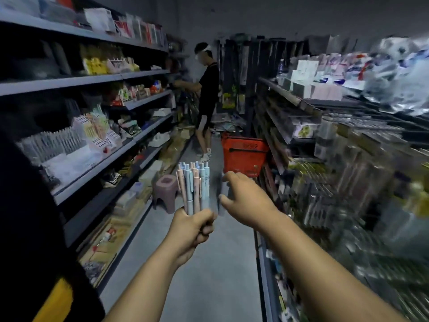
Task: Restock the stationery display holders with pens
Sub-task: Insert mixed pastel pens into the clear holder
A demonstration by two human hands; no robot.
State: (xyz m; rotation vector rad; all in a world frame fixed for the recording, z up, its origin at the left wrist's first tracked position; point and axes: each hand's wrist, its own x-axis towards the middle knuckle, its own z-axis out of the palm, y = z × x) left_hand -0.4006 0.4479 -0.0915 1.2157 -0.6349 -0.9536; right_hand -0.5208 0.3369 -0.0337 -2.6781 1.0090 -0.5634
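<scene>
Tightly, left hand [193, 228] grips pens [193, 184]; right hand [243, 201] perhaps pinching one.

Dim aisle, dark vignetted corners, heavy motion blur at right.

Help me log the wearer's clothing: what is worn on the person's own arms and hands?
Nothing shows on either. The left hand and right hand are bare, with no gloves, rings or watch in view. The left forearm and right forearm have no sleeves. A black garment with a yellow patch fills the lower left corner.
</scene>
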